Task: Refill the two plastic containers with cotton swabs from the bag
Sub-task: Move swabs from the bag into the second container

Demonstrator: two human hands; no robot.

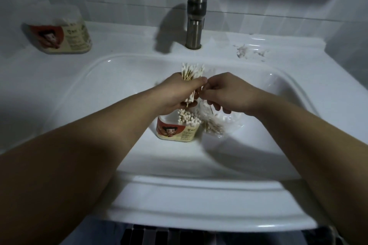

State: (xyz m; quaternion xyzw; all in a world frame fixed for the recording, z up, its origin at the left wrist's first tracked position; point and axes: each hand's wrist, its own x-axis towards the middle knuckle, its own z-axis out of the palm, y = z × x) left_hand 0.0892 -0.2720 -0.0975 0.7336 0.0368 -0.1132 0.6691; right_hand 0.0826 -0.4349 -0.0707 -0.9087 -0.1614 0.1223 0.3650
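Observation:
My left hand [179, 91] grips a bundle of cotton swabs [192, 70] over the sink basin, their white tips fanning out above my fist. Right beside it, my right hand [223, 93] pinches thin swab sticks at the bundle's side. Below my hands an open plastic container [177, 131] with a red cartoon label stands in the basin, partly filled with swabs. The clear plastic bag [217, 125] with more swabs lies against its right side. A second labelled container [65, 32] with its lid on sits on the counter at the far left.
The white sink [278, 145] fills the middle, with a dark metal faucet [195, 18] behind it. A few loose swabs [247, 52] lie scattered on the counter at the back right. Tiled wall rises behind.

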